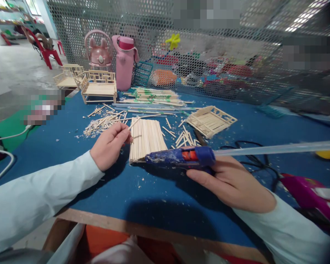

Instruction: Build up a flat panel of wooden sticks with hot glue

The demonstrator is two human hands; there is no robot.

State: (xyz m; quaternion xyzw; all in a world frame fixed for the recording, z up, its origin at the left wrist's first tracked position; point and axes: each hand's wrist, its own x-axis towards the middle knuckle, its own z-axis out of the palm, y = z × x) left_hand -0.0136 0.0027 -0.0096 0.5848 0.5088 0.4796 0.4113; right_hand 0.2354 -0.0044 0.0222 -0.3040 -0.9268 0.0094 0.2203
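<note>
Between my thumb and fingers, my left hand (pixel 112 145) pinches a thin wooden stick (pixel 134 123), slanting up over the left edge of a stick panel (pixel 148 137). The panel is made of pale sticks laid side by side and lies on the blue tabletop. My right hand (pixel 232 181) is wrapped round a blue glue gun (pixel 178 157) with a long clear glue stick (pixel 277 147) out of its back. The gun's nozzle points left, at the panel's near edge. Whether it touches cannot be made out.
Small stick chairs (pixel 99 89) and a pink bottle (pixel 124 66) stand at the back left. Packed sticks (pixel 156 96), loose pieces (pixel 185 137) and a stick frame (pixel 211 121) lie beyond the panel. At right are black cable and a purple tool (pixel 308 190). Metal mesh rises behind.
</note>
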